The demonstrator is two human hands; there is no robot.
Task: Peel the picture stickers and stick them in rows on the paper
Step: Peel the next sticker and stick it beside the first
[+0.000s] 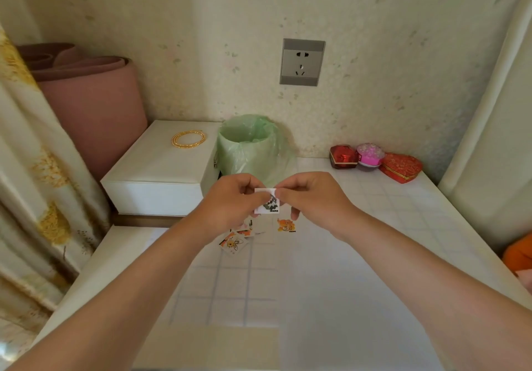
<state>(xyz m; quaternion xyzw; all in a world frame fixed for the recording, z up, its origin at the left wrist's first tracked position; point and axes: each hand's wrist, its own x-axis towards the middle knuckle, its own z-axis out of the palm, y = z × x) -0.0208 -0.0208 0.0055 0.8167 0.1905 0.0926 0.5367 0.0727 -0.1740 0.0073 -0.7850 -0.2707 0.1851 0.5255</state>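
Observation:
Both hands hold one small white sticker square with a grey-black picture above the table. My left hand pinches its left side, my right hand pinches its upper right corner. Below them lies the white paper; an orange picture sticker is stuck near its far edge. A small pile of loose sticker squares with orange pictures lies just left of the paper, partly hidden under my left hand.
A bin lined with a green bag stands behind my hands. A white box with a gold chain sits at the left. Red and pink gift boxes stand at the back right. The checked table runs to a curtain on the left.

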